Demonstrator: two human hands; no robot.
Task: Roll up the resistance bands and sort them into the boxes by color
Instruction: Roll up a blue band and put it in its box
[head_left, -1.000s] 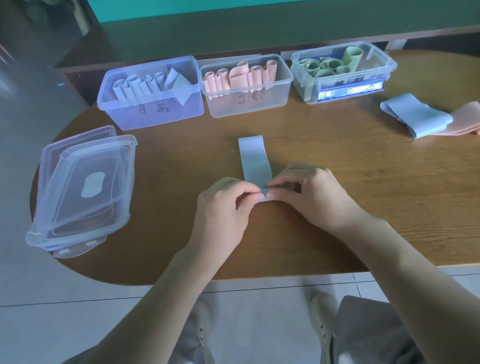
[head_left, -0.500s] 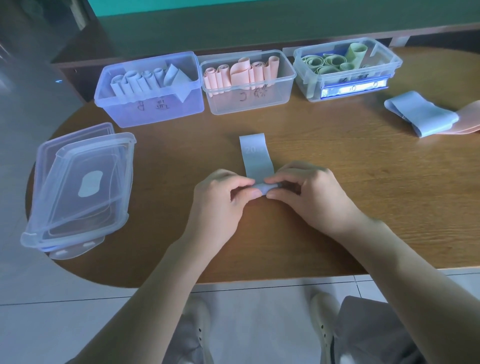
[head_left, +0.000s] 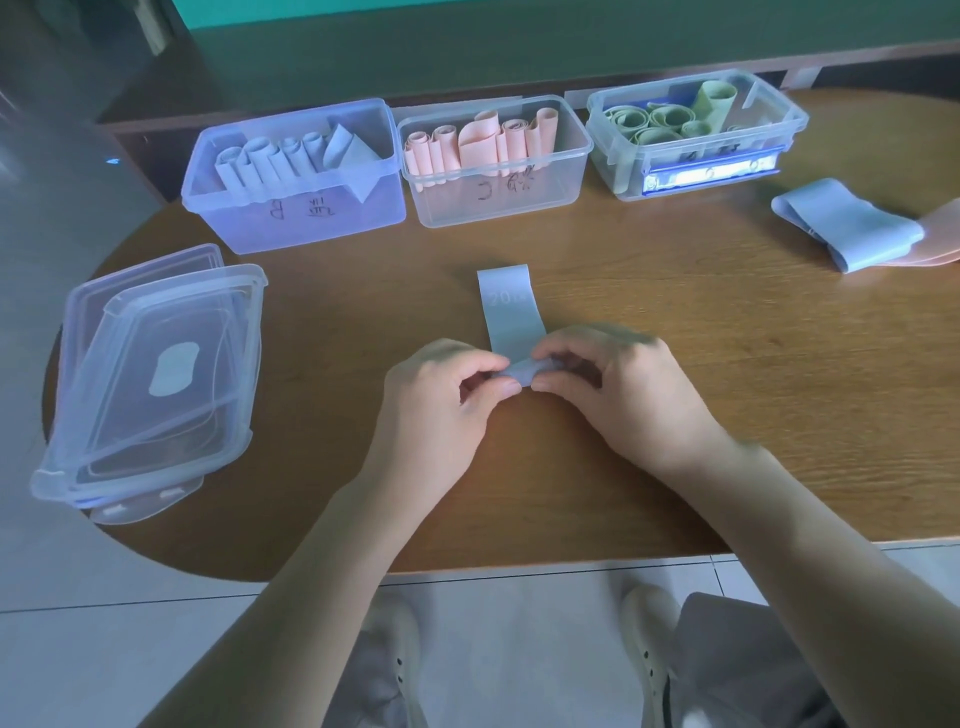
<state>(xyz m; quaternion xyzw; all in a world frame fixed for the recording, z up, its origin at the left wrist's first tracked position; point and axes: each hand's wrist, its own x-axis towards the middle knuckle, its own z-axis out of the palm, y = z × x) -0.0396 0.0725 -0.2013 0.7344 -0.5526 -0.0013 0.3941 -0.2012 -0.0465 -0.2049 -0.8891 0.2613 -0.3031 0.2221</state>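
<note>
A blue resistance band marked "20" lies flat on the wooden table, its near end curled into a small roll. My left hand pinches the roll's left end and my right hand pinches its right end. At the back stand three open boxes: a blue box with rolled blue bands, a clear box with rolled pink bands, and a clear box with rolled green bands. A loose blue band lies at the far right, partly over a pink band.
Stacked clear plastic lids rest at the table's left edge, overhanging it slightly. A low wooden ledge runs behind the boxes. My shoes and the tiled floor show below the table's near edge.
The roll at the band's near end has grown and moved slightly away from me. The flat part of the band has become shorter. Both hands followed it forward.
</note>
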